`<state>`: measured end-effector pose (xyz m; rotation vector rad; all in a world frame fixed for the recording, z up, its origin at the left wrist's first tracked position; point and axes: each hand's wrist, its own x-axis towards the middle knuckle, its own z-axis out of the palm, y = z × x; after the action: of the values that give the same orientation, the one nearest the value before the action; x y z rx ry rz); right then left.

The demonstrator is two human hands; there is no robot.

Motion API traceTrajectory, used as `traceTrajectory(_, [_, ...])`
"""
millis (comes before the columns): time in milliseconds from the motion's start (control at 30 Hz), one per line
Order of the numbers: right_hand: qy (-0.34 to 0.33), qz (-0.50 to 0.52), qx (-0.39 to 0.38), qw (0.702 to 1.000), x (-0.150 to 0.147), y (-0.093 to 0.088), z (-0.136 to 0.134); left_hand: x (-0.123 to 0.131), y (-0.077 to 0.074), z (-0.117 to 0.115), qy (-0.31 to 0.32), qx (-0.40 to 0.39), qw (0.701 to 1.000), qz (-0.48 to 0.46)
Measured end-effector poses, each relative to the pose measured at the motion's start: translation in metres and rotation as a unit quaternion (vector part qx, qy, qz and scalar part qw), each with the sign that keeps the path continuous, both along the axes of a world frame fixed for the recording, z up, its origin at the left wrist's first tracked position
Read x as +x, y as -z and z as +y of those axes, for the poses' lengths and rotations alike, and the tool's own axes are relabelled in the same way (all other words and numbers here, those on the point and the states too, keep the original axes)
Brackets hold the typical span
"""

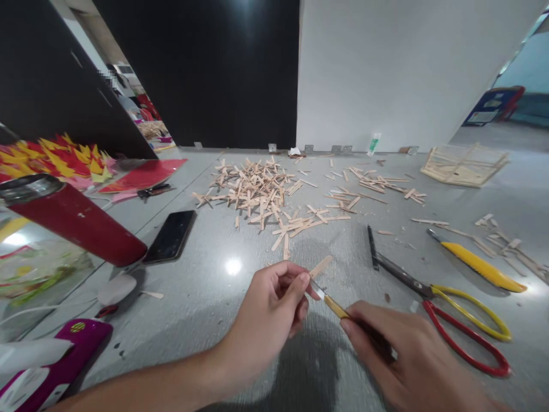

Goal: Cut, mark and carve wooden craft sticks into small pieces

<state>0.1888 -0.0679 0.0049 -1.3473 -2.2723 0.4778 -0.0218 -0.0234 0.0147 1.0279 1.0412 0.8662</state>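
My left hand [281, 300] pinches a flat wooden craft stick [322, 266], whose rounded end sticks out past the thumb and forefinger. Gripped in my right hand [388, 337] is a knife with a gold-coloured handle [336, 306]. Its metal blade [316, 288] lies against or just beside the stick at my left fingertips; exact contact is hard to see. Beyond my hands spreads a loose heap of short wooden stick pieces [257, 189], many of them joined in crosses.
Right of my hands lie scissors [429, 292], a yellow utility knife [484, 266] and a black pen [372, 247]. A small stick frame [465, 166] stands farther back. On the left are a phone [170, 236], a red flask [81, 220] and a purple glue gun [64, 355]. Panels rise behind.
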Motion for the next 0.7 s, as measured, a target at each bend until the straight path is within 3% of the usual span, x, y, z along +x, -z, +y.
traceTrajectory(233, [-0.005,-0.003,0.103,0.995,-0.0049,-0.0006,0.0015,0.0031,0.0046,-0.0013,-0.012,-0.056,0.997,-0.044])
traceTrajectory(700, [-0.008,-0.027,0.181,0.983,-0.0095,0.0034,-0.0017,0.0012,-0.0020,-0.0032,-0.005,-0.067,0.994,-0.083])
